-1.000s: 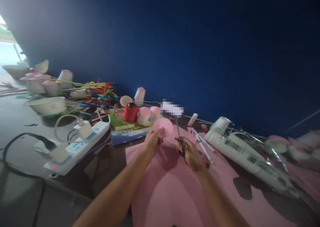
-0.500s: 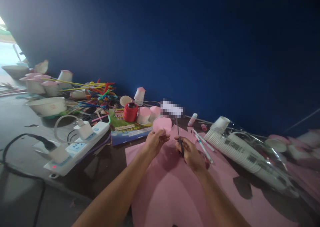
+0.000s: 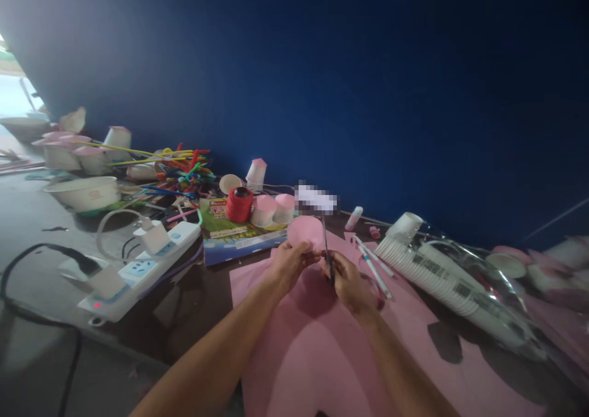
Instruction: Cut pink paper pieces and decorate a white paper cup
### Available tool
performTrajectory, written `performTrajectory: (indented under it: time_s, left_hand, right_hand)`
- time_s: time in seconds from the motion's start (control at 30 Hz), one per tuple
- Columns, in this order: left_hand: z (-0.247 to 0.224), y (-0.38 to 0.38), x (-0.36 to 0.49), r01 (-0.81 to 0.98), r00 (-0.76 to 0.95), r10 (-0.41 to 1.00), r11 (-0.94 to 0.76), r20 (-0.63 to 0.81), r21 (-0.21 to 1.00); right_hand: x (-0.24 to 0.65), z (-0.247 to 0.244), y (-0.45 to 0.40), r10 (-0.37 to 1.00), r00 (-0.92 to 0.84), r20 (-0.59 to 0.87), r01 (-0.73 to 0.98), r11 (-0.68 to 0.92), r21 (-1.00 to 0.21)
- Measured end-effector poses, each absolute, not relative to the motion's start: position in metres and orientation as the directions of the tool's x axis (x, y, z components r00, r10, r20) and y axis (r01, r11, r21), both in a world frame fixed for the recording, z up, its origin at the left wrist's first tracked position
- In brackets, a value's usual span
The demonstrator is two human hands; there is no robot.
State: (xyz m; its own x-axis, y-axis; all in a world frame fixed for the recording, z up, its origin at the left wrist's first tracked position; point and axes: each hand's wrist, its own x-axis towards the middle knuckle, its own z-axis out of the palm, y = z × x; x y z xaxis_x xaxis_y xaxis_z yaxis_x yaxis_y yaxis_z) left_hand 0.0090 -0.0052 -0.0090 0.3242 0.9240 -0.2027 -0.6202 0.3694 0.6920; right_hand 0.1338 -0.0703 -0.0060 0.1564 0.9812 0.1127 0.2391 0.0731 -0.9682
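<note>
My left hand (image 3: 294,263) pinches the lower edge of a rounded pink paper piece (image 3: 306,230) held up above the table. My right hand (image 3: 347,282) is closed on dark scissors (image 3: 330,263), whose blades point away from me along the right edge of the paper piece. The fingertips of both hands are close together. Beneath them lies a large pink paper sheet (image 3: 322,355) with a shadow on it.
A red thread spool (image 3: 239,205) and pink-topped cups stand on a colourful packet (image 3: 221,245). A power strip (image 3: 142,270) lies left, below bundled pipe cleaners (image 3: 184,165). Pens (image 3: 375,270), a glue stick (image 3: 354,218) and bagged paper cups (image 3: 442,276) are right.
The paper piece and my left hand have moved right, up against the scissors. My right hand has shifted slightly left.
</note>
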Motion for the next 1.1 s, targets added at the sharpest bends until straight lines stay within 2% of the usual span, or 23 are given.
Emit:
performTrajectory:
  time_s: [0.3,0.8,1.1]
  left_hand:
    - [-0.006,-0.009,0.01,-0.581,0.302,0.929,0.357,-0.214,0.731]
    - [-0.009,-0.007,0.01,-0.559,0.309,0.928,0.353,-0.206,0.75]
    - [-0.006,-0.007,0.007,-0.546,0.311,0.923,0.37,-0.228,0.751]
  right_hand:
    - [0.136,-0.01,-0.071,0.983,0.174,0.056,0.13,0.033,-0.991]
    - [0.14,-0.021,-0.065,0.975,0.203,0.093,0.168,0.059,-0.984]
    - [0.143,-0.014,-0.065,0.943,0.3,0.141,0.173,0.092,-0.981]
